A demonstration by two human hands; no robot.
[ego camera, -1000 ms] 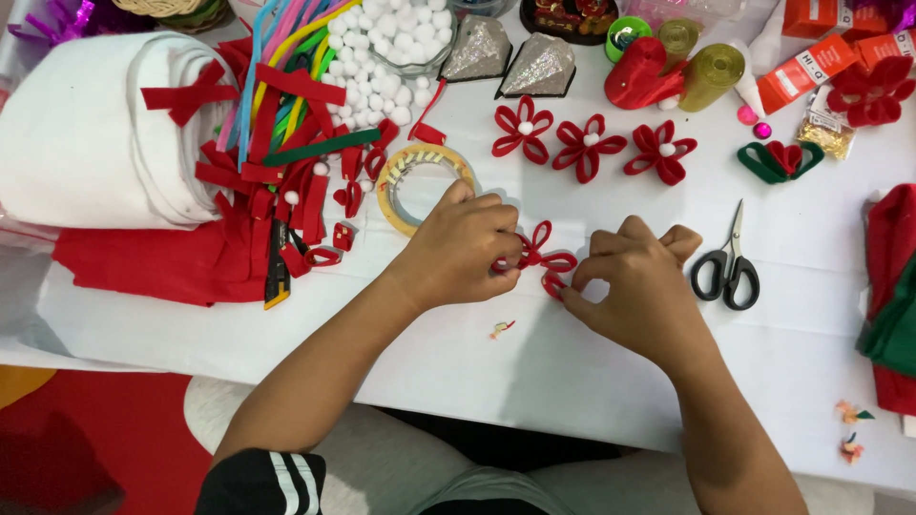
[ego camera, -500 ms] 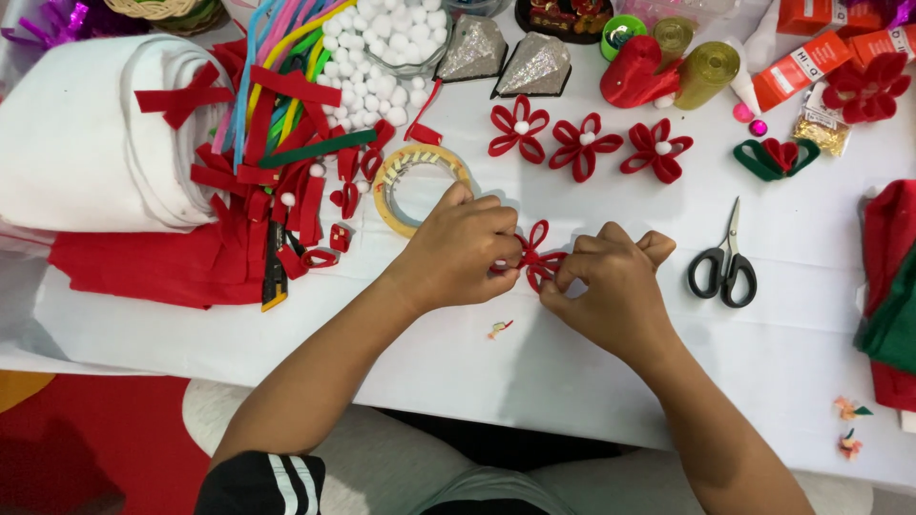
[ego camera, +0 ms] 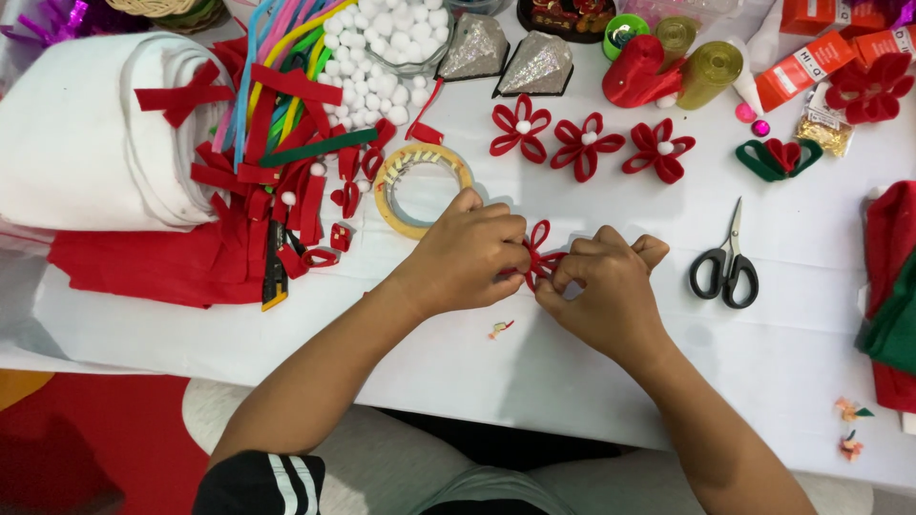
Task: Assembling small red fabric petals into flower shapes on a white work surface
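Near the centre of the white bench (ego camera: pixel 286 334), the left hand (ego camera: pixel 463 253) and right hand (ego camera: pixel 601 291) meet, each grip pinched shut on a small red looped flower (ego camera: pixel 540 256) held between the fingertips. If either pinch slackens, the folded loops would likely spring open. At ten o'clock the tape roll (ego camera: pixel 421 190) lies close; a nudging knuckle could shift it. At three o'clock sit the scissors (ego camera: pixel 727 263), and at twelve three finished red flowers (ego camera: pixel 584 146).

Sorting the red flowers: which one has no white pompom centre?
The red flower held between both hands; the three flowers in the row above each have one.
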